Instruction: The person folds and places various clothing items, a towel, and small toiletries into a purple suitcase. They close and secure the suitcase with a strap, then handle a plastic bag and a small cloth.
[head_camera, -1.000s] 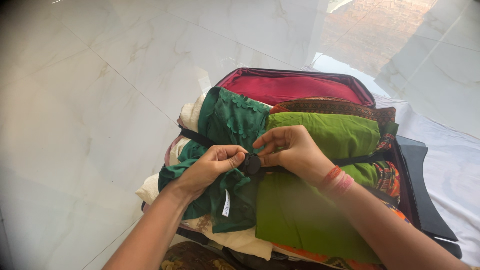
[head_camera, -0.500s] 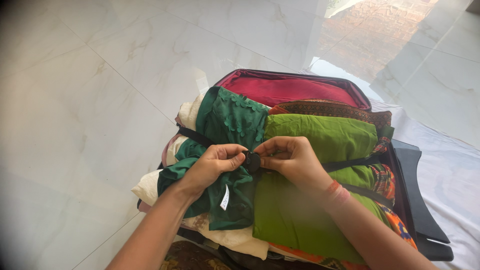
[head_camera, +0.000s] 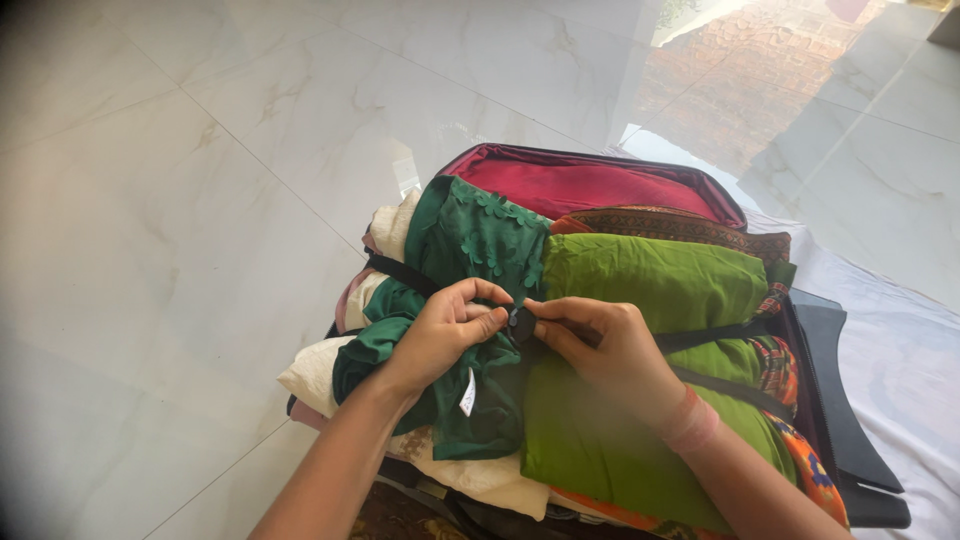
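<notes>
Suitcase (head_camera: 600, 165) already packed full with folded clothes. Left hand (head_camera: 440, 335) and right hand (head_camera: 610, 345) both pinch the black buckle (head_camera: 519, 323) over the pile's middle; strap (head_camera: 715, 333) drawn across. Whether the buckle has latched cannot be told.

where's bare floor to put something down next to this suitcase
Bare marble floor lies left of the suitcase and beyond its far edge. The suitcase is heaped with clothes; both the left hand and the right hand crowd the buckle.
</notes>
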